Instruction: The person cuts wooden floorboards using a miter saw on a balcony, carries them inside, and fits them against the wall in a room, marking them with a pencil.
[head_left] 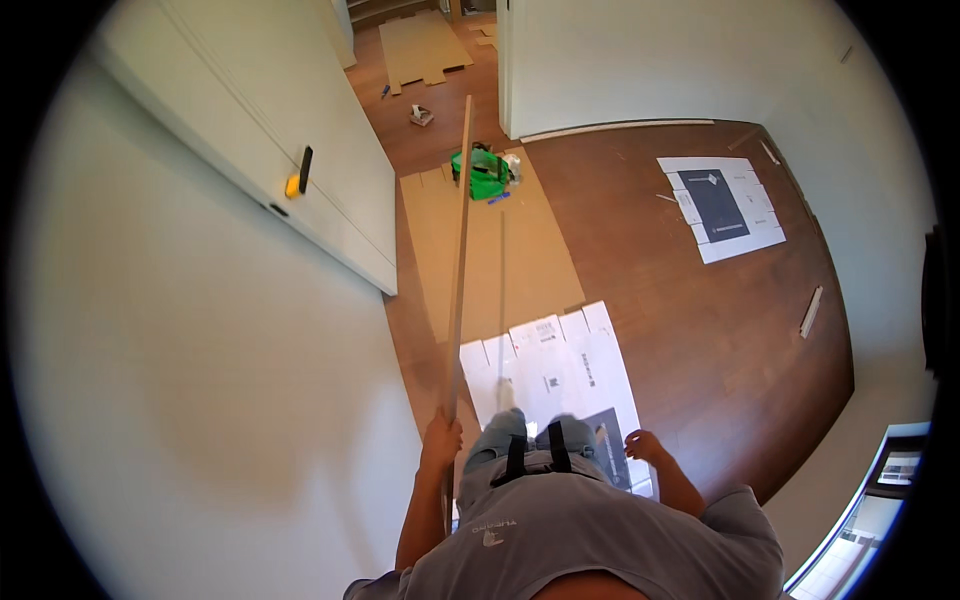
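Note:
My left hand (441, 441) is wrapped round a long, thin wooden strip (461, 250). The strip points ahead of me, its far end near a green bag (487, 176), and its near end runs back beside my left forearm. At my right side hangs my right hand (647, 446), its fingers loosely bent and apart, with nothing visible in them. Below that hand lies a flattened white cardboard box (548, 345) with a dark printed panel, and I stand on it.
A brown cardboard sheet (535, 250) lies ahead on the wood floor (640, 280). To the left is a white door (350, 210) with a black and yellow handle piece (300, 175). Another flattened box (755, 215) and a short white strip (811, 312) lie at right. More cardboard (420, 50) lies beyond the doorway.

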